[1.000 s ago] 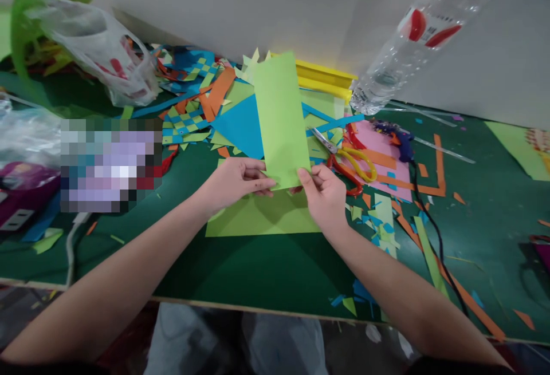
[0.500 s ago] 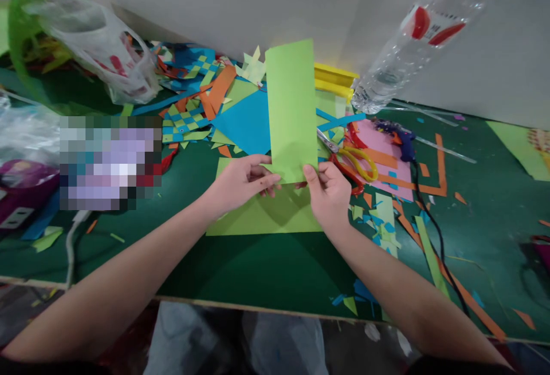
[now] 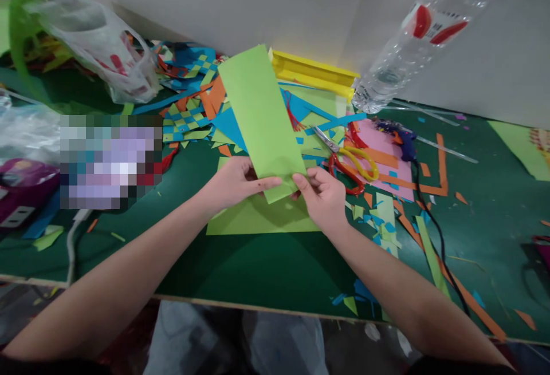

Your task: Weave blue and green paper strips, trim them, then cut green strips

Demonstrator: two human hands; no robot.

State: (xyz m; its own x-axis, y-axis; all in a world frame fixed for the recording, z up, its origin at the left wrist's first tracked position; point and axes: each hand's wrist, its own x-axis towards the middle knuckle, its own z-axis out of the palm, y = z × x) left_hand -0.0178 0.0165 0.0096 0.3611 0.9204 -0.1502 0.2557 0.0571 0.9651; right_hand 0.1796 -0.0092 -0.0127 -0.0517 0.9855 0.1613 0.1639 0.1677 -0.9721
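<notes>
A long light-green paper strip (image 3: 263, 117) is raised above the table, its top leaning to the left. My left hand (image 3: 236, 185) pinches its lower left edge, thumb lying across the front. At the lower right edge, my right hand (image 3: 325, 196) grips the strip between thumb and fingers; some fingertips are hidden behind it. Beneath both hands a wider light-green sheet (image 3: 262, 220) lies flat on the table. Scissors (image 3: 354, 162) with yellow and red handles rest just beyond my right hand. Behind the strip, blue paper (image 3: 230, 126) is partly covered.
The green table (image 3: 258, 269) carries many paper scraps. A yellow tray-like piece (image 3: 313, 72) and a clear plastic bottle (image 3: 399, 57) stand by the wall. A dark glue gun (image 3: 401, 143) trails a black cord on the right. At left are a white plastic bag (image 3: 101, 48) and a pixelated object (image 3: 112, 163).
The green strip has tilted from nearly upright to leaning left, and its lower end has dropped slightly. More of the yellow piece and some red threads now show. Both hands keep hold.
</notes>
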